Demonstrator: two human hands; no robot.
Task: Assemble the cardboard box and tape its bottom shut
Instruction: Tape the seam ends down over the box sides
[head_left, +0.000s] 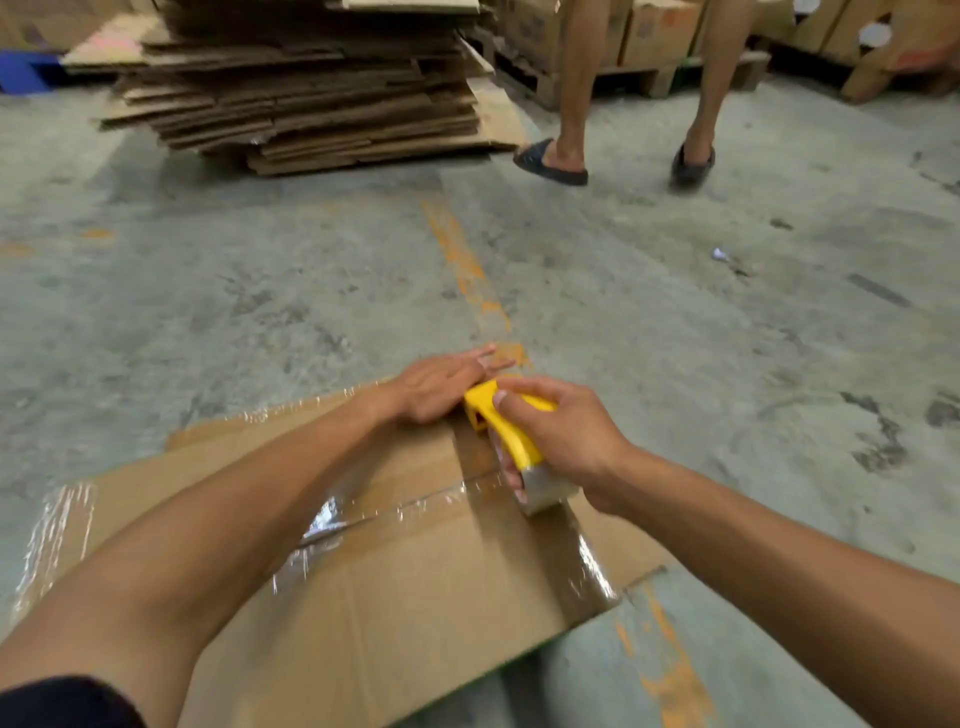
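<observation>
Yellow dispenser (506, 423) gripped by right hand (563, 441) | left hand (441, 387) flat, empty, on box (415, 571) beside it | risk: fingers near blade, tape wrinkling

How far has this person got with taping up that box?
Well along, it seems. The cardboard box is folded with its flaps closed, and shiny clear tape already runs along the centre seam. In hand: the right hand grips a yellow tape dispenser at the far edge while the left hand presses the flap flat. Left: probably finishing and cutting this strip.
</observation>
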